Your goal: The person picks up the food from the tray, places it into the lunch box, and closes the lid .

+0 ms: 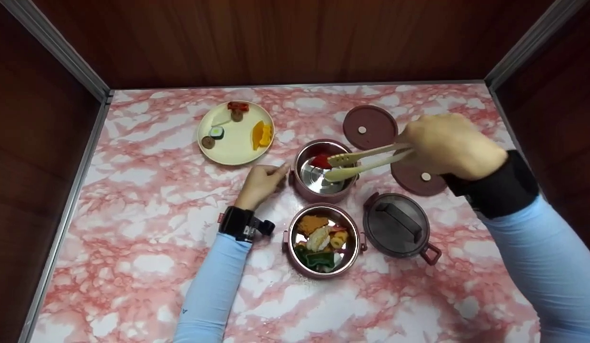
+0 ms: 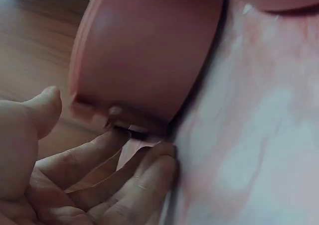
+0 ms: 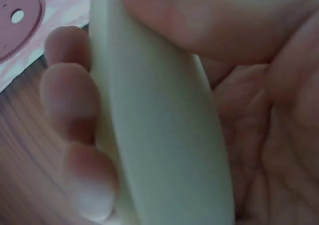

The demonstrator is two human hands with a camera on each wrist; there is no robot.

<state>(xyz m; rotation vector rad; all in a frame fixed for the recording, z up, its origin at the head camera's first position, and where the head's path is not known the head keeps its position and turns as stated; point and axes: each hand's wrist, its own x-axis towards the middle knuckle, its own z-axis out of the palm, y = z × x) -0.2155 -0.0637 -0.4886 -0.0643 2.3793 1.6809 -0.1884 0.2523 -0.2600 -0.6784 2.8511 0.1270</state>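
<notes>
My right hand [image 1: 449,143] grips a pair of cream tongs [image 1: 375,169], fingers wrapped round the handles [image 3: 164,125] in the right wrist view. The tongs' tips stand apart over the upper pink pot [image 1: 304,188], and I see nothing between them. Inside that pot lies a red piece [image 1: 319,161], partly behind one tip. At the pot's left side handle is my left hand [image 1: 262,185]; in the left wrist view its fingertips [image 2: 112,138] touch the handle while the thumb stays apart. A second pot [image 1: 295,257] below holds several toy food pieces, among them green pepper [image 1: 319,259].
A cream plate [image 1: 233,147] at the upper left bears several toy foods, including a sushi roll [image 1: 217,133] and orange pieces [image 1: 259,136]. Two maroon discs [image 1: 378,121] lie at the upper right, one partly under my right hand. A dark see-through lid [image 1: 395,228] lies right of the lower pot.
</notes>
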